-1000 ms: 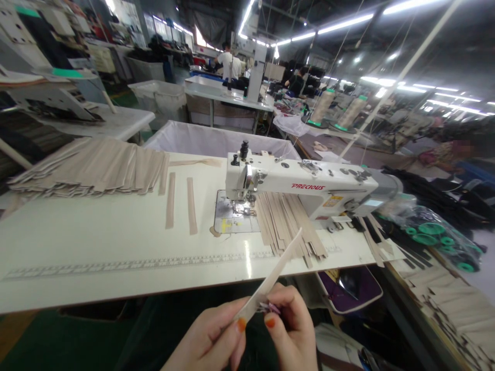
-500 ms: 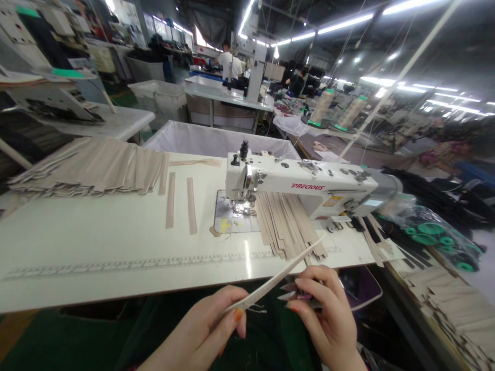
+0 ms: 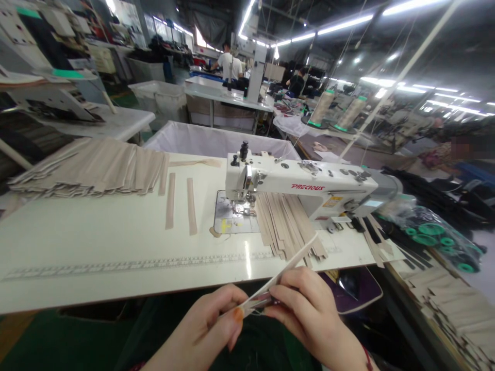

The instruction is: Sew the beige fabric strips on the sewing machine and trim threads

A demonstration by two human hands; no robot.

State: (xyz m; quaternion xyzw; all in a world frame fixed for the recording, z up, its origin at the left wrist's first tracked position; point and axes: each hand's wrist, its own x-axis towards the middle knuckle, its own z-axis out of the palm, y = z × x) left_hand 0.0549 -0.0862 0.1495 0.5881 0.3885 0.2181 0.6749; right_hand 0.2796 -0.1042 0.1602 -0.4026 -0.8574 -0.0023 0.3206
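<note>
Pinched between thumb and fingers of my left hand (image 3: 216, 319) is one end of a beige fabric strip (image 3: 296, 257), which slants up to the right over the table edge. My right hand (image 3: 305, 312) is closed around small thread snips (image 3: 261, 300), whose blades lie against the strip beside my left fingertips. Loose thread hangs just below the blades. Behind my hands stands a white sewing machine (image 3: 301, 180), with a bundle of beige strips (image 3: 284, 221) under its arm.
A large pile of beige strips (image 3: 93, 167) lies at the left of the white table (image 3: 116, 226), with two single strips nearer the machine. Behind is a white-lined bin (image 3: 216, 140). Green spools in plastic (image 3: 431, 234) sit at right. Two people are in the background.
My right hand has moved left with the snips, bringing them from apart to against the strip at my left fingertips. The strip's far end has shifted slightly left.
</note>
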